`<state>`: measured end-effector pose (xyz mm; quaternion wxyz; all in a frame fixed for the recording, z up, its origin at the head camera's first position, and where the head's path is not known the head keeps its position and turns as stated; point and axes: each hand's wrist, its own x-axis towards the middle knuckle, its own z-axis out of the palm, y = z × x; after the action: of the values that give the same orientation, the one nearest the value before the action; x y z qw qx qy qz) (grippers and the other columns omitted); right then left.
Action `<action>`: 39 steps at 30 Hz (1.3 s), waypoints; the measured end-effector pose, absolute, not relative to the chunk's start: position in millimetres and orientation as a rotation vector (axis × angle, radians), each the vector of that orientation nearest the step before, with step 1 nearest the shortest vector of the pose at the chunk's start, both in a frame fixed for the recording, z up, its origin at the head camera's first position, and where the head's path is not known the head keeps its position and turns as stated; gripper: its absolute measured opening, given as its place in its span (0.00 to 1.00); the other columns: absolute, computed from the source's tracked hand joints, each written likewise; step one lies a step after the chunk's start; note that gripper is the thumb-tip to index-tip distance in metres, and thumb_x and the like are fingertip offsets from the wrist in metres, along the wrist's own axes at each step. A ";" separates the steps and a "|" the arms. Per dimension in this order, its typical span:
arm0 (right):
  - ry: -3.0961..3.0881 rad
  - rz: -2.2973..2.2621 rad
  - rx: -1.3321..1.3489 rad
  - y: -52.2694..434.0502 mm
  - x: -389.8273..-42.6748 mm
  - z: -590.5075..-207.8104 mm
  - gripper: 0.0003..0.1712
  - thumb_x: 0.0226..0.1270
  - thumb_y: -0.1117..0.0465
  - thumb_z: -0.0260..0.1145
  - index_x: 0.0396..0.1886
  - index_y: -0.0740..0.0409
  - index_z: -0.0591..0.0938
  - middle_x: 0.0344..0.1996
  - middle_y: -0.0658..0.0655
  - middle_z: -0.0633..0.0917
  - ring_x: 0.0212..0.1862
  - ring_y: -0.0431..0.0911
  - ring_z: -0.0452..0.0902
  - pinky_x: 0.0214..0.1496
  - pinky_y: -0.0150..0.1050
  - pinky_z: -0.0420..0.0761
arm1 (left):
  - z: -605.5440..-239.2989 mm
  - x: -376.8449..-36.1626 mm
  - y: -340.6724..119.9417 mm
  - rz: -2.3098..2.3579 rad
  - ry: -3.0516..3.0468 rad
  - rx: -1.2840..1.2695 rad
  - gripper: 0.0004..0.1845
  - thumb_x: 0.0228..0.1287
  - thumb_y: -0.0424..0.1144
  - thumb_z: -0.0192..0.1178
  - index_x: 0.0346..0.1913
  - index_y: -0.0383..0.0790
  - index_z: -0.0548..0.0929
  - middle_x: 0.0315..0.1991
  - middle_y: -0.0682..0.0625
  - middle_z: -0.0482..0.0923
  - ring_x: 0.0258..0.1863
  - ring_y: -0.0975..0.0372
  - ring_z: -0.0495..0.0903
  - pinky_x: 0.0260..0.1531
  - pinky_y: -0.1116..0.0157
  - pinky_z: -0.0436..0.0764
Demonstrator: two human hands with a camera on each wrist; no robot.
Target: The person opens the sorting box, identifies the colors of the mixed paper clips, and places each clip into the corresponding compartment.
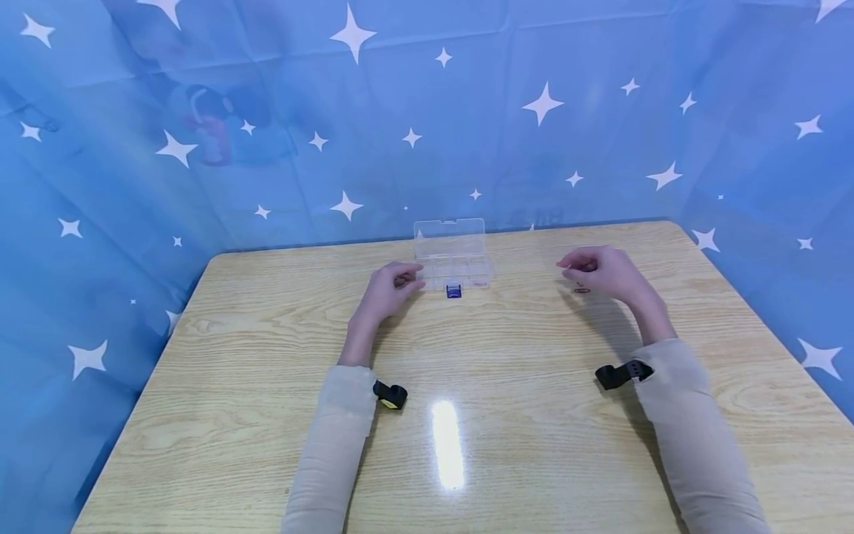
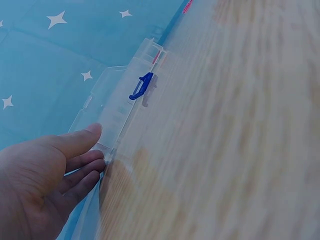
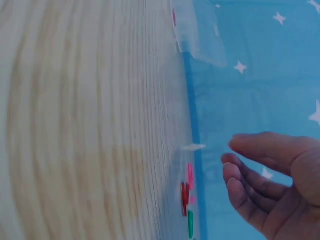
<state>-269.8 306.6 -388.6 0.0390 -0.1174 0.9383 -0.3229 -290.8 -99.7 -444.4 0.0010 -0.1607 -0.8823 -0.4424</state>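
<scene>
1. Blue star-printed cloth [image 1: 267,148] hangs behind and beside a pale wooden table [image 1: 467,386]; a glare patch lies near the table's front edge.
2. Clear plastic box [image 1: 454,259]: stands at the far middle of the table with its lid raised and a blue latch [image 1: 454,291] at the front. Compartments are visible; what they contain cannot be told.
3. Left hand [image 1: 390,289]: rests at the box's left end. The left wrist view shows relaxed fingers [image 2: 82,167], slightly spread, with the tips at the box's corner and gripping nothing.
4. Right hand [image 1: 600,271]: hovers well to the right of the box, over small red and green pieces [image 3: 187,192] lying on the table. The fingers are loosely curled and apart, and nothing shows between them.
5. Handling note (a judgement): the box is light and likely to slide, so the left fingertips should press it steady. The pieces look tiny and flat, so they are best pinched one at a time with thumb and forefinger.
</scene>
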 end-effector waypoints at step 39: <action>2.763 -0.842 -0.305 349.9 -272.3 -404.4 0.11 0.69 0.61 0.70 0.43 0.65 0.87 0.42 0.61 0.87 0.38 0.47 0.74 0.35 0.38 0.75 | -445.8 -290.9 -99.5 -1.411 -2.752 -0.495 0.20 0.71 0.39 0.65 0.63 0.40 0.82 0.53 0.44 0.81 0.55 0.55 0.80 0.59 0.61 0.80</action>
<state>-272.3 349.9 -404.4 0.1182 -0.1041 0.9446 -0.2879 -290.9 -99.5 -445.8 0.0047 -0.1579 -0.8786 -0.4506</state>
